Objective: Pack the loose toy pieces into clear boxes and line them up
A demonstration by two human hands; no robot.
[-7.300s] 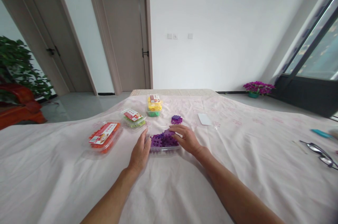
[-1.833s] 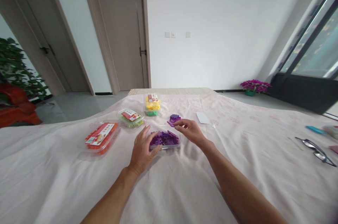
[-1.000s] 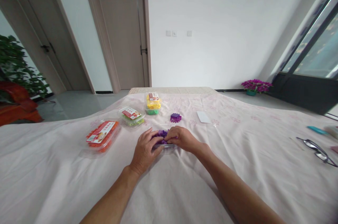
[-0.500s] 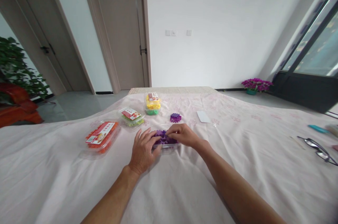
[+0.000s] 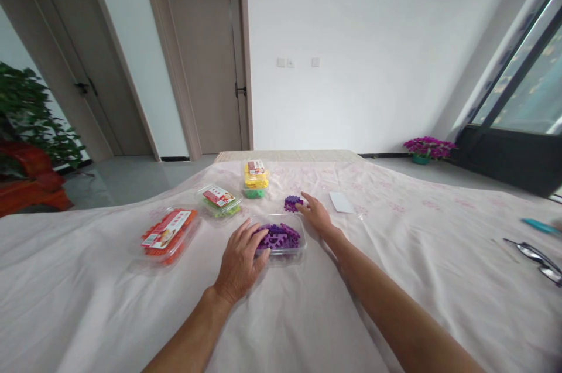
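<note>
A clear plastic tray (image 5: 300,249) full of purple interlocking pieces (image 5: 280,237) lies on the pale pink cloth. My left hand (image 5: 240,259) rests on the tray's left side, its fingers spread over the rim and the pieces. My right hand (image 5: 317,215) reaches past the tray, fingers stretched out, fingertips at a small pile of purple pieces (image 5: 290,203) lying on the cloth. Whether it grips any of them is not visible.
Closed trays of orange pieces (image 5: 167,232), green pieces (image 5: 218,199) and yellow pieces (image 5: 255,177) stand to the left and behind. A white card (image 5: 341,202) lies right of the pile. Glasses (image 5: 536,258) and a teal object (image 5: 538,225) are at the far right.
My right hand has left the purple tray and reached forward to the small purple pile. My left hand has stayed on the tray's left side. The camera tilted down slightly.
</note>
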